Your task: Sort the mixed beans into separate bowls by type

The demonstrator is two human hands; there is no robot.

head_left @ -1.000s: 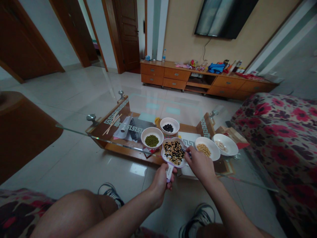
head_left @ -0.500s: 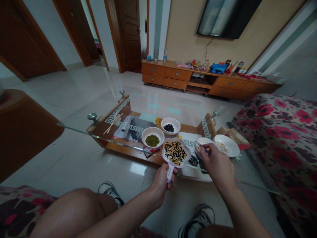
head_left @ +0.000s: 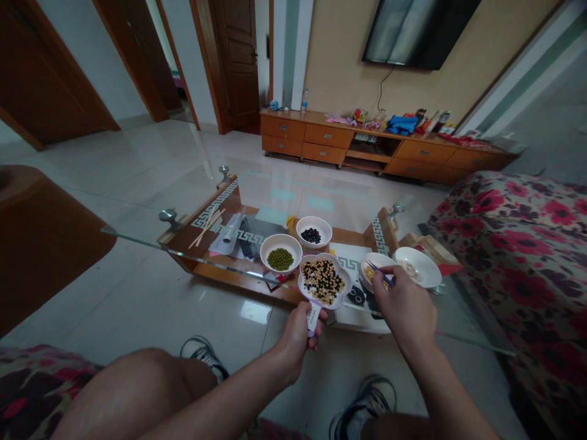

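My left hand [head_left: 300,333] is closed round the handle of a flower-shaped scoop [head_left: 349,282], which holds mixed black and yellow beans with some white bits. In my right hand [head_left: 406,305] is a pair of purplish-blue tweezers [head_left: 372,266], pinched between thumb and fingers, its tips over a white bowl [head_left: 365,260] of yellow beans. Part of that bowl is hidden by the hand. To the right stands a white bowl [head_left: 428,272] with pale pieces. Left of the scoop is a bowl of green beans [head_left: 280,259]; behind it, a bowl of black beans [head_left: 311,236].
The bowls stand on a glass coffee table [head_left: 137,240] with wooden supports. Wooden chopsticks [head_left: 206,227] lie crossed at its left. A floral sofa [head_left: 518,244] is on the right. Across the floor, a wooden cabinet [head_left: 323,133] carries bottles and other items below a television [head_left: 415,33].
The tweezers' tips have opened a little and the right hand has shifted slightly over the yellow bean bowl. The view has moved slightly. The left hand keeps its hold on the scoop.
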